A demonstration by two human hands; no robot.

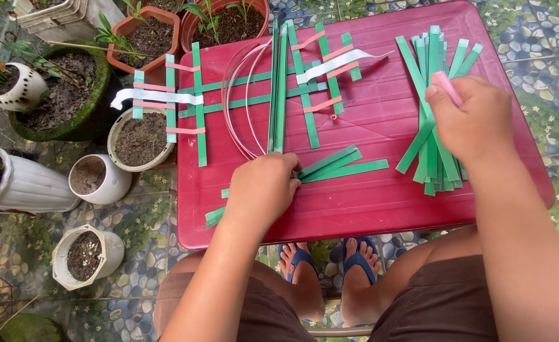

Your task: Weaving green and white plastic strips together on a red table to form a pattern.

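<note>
Pebble-patterned tiles and a row of earth-filled plant pots [141, 138] surround the low red plastic desk [381, 202] where the person sits weaving. Their left hand [263, 183] lies flat, fingers curled down, pinning a few long green flat strips [340, 166] against the desk near its front edge. To the right of that bundle the right hand [469, 117] is closed around a pale pink strip [445, 85], pinched between thumb and fingers, hovering over a fanned pile of loose green strips [431, 126]. Behind the pinned bundle, towards the pots, sit two half-woven green-and-pink lattice pieces [184, 104] with white bands and a few thin white hoops [241, 101]. To lay the pink strip well, I would judge the left hand should keep the greens pressed flat and parallel so nothing slides. Open red surface lies between the pinned bundle and the loose pile; the left lattice piece already overhangs the desk's edge above the pots, so that side has little room.
</note>
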